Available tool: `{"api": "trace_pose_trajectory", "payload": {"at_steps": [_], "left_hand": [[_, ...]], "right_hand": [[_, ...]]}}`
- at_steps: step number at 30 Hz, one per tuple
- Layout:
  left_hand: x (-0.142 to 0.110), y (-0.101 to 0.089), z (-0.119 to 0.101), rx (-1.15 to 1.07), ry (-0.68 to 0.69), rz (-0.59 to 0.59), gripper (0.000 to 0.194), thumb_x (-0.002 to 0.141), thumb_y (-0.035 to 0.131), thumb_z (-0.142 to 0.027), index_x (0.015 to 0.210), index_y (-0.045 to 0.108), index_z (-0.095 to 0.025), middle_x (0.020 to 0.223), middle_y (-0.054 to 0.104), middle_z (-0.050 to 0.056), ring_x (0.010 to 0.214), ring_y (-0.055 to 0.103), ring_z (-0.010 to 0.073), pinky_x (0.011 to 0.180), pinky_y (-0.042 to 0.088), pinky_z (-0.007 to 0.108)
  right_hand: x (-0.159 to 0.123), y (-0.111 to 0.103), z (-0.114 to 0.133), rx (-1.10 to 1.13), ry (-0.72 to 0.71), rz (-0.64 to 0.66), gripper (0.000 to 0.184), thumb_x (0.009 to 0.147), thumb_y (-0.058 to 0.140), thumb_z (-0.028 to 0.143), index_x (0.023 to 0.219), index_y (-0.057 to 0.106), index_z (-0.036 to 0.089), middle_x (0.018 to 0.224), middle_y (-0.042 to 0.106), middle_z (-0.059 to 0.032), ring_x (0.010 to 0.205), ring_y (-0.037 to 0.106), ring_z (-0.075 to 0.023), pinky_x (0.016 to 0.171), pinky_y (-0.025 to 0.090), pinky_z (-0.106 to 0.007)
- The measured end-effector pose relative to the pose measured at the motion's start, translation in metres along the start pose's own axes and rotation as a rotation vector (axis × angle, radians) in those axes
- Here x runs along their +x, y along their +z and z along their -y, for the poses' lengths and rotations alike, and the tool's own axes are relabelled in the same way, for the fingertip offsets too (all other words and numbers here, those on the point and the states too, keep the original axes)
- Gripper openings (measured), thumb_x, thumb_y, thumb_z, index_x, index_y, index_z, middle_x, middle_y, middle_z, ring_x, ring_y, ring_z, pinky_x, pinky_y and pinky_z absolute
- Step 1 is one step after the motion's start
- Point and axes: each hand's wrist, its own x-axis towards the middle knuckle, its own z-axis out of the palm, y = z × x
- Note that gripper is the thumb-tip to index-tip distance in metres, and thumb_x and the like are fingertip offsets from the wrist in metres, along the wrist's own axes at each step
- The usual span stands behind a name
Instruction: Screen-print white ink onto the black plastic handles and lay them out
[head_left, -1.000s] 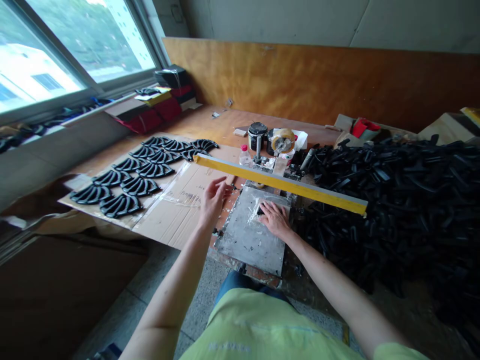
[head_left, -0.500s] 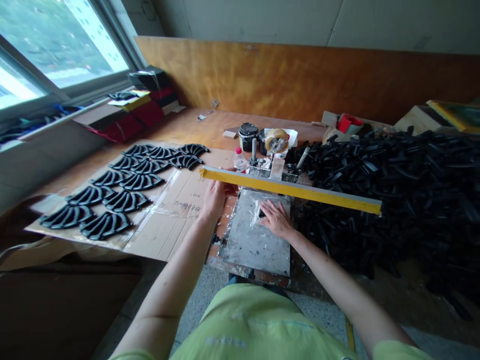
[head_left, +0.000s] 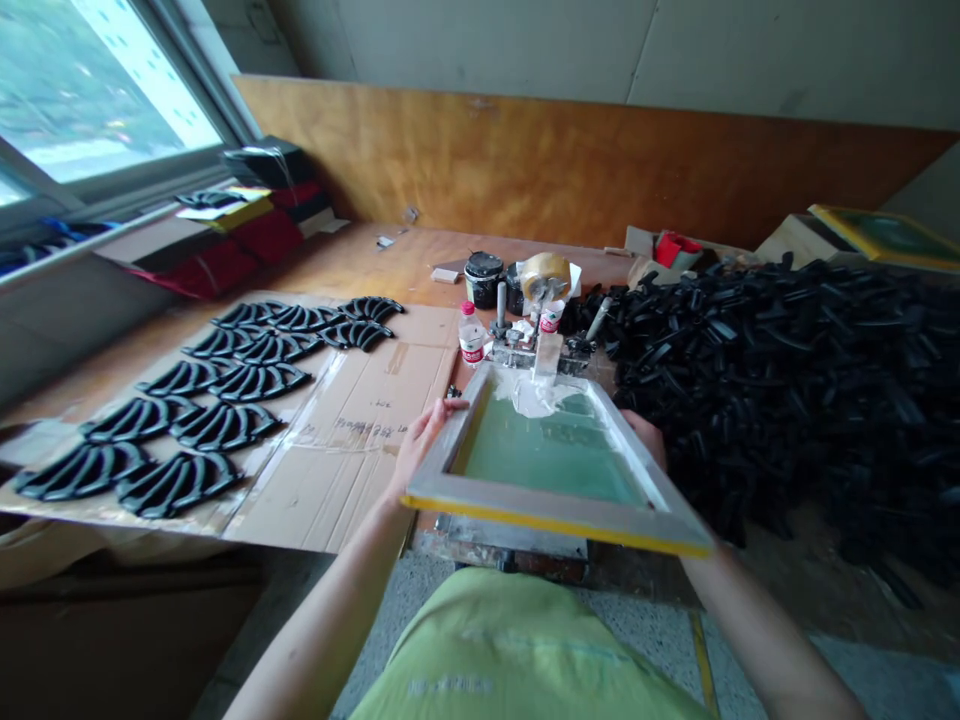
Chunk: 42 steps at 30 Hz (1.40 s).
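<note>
A screen printing frame (head_left: 525,497) with green mesh and yellow-edged sides lies tilted over the metal base plate (head_left: 517,537), its near edge raised. White paste is smeared on the far end of its mesh. My left hand (head_left: 421,445) grips the left side of the frame, thumb near the top. Around the right side is my right hand (head_left: 646,438), partly hidden behind the frame. The small black piece that lay on the plate earlier is hidden under the screen. A clamp (head_left: 536,352) stands at the frame's far end.
Black fan-shaped parts (head_left: 225,425) lie in rows on cardboard (head_left: 352,440) at left. A heap of black parts (head_left: 780,380) fills the right. A red-capped bottle (head_left: 471,335), an ink tub (head_left: 484,280) and a tape roll (head_left: 546,277) stand behind the clamp.
The screen frame has swung down over the plate. My right hand has left the black piece on the plate and taken the frame's right side. My left hand remains on the left side.
</note>
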Motion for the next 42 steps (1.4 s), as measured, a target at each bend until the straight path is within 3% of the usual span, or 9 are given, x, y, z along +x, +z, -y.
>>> {"api": "trace_pose_trajectory", "payload": {"at_steps": [3,7,10,13,21,28,32,37,42], "left_hand": [[-0.013,-0.012,0.04,0.082,-0.173,0.105,0.056,0.075,0.058,-0.062,0.109,0.066,-0.018,0.072,0.064,-0.001,0.057,0.056,0.013,0.049,0.04,0.023],[-0.013,-0.012,0.094,0.02,-0.222,0.17,0.079,0.075,0.063,-0.053,0.143,0.038,-0.021,0.072,0.064,-0.002,0.054,0.053,0.011,0.048,0.039,0.02],[-0.009,-0.009,0.118,0.066,-0.211,0.149,0.077,0.079,0.058,-0.054,0.144,0.035,-0.021,0.073,0.063,-0.002,0.056,0.053,0.0108,0.05,0.039,0.02],[-0.007,-0.009,0.13,0.132,-0.191,0.132,0.07,0.08,0.056,-0.056,0.139,0.042,-0.021,0.076,0.064,-0.001,0.059,0.055,0.0118,0.053,0.041,0.021],[-0.007,-0.01,0.138,0.126,-0.218,0.136,0.071,0.08,0.054,-0.059,0.139,0.042,-0.021,0.083,0.066,0.001,0.063,0.057,0.0133,0.056,0.043,0.022],[-0.008,-0.009,0.133,0.125,-0.236,0.132,0.071,0.079,0.056,-0.059,0.139,0.044,-0.022,0.087,0.068,0.002,0.069,0.061,0.0149,0.061,0.045,0.024],[-0.008,-0.009,0.131,0.108,-0.241,0.117,0.072,0.078,0.057,-0.059,0.137,0.045,-0.021,0.088,0.069,0.002,0.069,0.061,0.0148,0.06,0.045,0.024],[-0.009,-0.009,0.129,0.088,-0.233,0.123,0.073,0.077,0.058,-0.059,0.137,0.044,-0.019,0.084,0.068,0.002,0.064,0.058,0.0137,0.057,0.042,0.023],[-0.01,-0.006,0.121,0.058,-0.248,0.103,0.075,0.075,0.061,-0.058,0.135,0.046,-0.016,0.08,0.068,0.002,0.062,0.057,0.0134,0.055,0.041,0.022]], "right_hand": [[0.029,0.001,0.014,-0.155,-0.15,-0.098,0.037,0.083,0.055,0.032,0.112,0.067,0.013,0.106,0.07,-0.0103,0.088,0.065,-0.0215,0.085,0.053,-0.035],[0.06,0.05,0.049,-0.361,-0.441,0.028,0.06,0.079,0.062,0.021,0.137,0.047,0.017,0.14,0.046,-0.014,0.121,0.05,-0.0275,0.101,0.043,-0.042],[0.072,0.082,0.061,-0.531,-0.483,0.173,0.046,0.079,0.062,0.016,0.124,0.057,0.017,0.121,0.058,-0.0131,0.113,0.052,-0.0275,0.096,0.043,-0.04],[0.075,0.091,0.056,-0.657,-0.413,0.295,0.017,0.081,0.061,0.019,0.097,0.065,0.017,0.095,0.066,-0.0109,0.094,0.058,-0.0257,0.084,0.046,-0.035],[0.05,0.096,0.043,-0.743,-0.413,0.262,0.01,0.082,0.053,0.015,0.086,0.063,0.017,0.089,0.066,-0.0132,0.091,0.057,-0.027,0.082,0.042,-0.036],[0.005,0.071,0.05,-0.536,-0.726,0.574,0.025,0.079,0.046,0.006,0.088,0.065,0.018,0.088,0.064,-0.0084,0.093,0.055,-0.023,0.079,0.044,-0.032],[0.011,0.054,0.054,-0.463,-0.764,0.699,0.025,0.079,0.047,0.006,0.088,0.067,0.02,0.087,0.065,-0.0055,0.089,0.057,-0.0204,0.079,0.044,-0.03],[0.019,0.07,0.051,-0.456,-0.662,0.47,0.026,0.08,0.047,0.006,0.09,0.067,0.019,0.089,0.065,-0.007,0.092,0.057,-0.0219,0.08,0.046,-0.033],[-0.001,0.067,0.039,-0.411,-0.761,0.555,0.028,0.082,0.049,0.007,0.099,0.068,0.019,0.096,0.067,-0.0072,0.1,0.056,-0.0222,0.087,0.046,-0.033]]}}
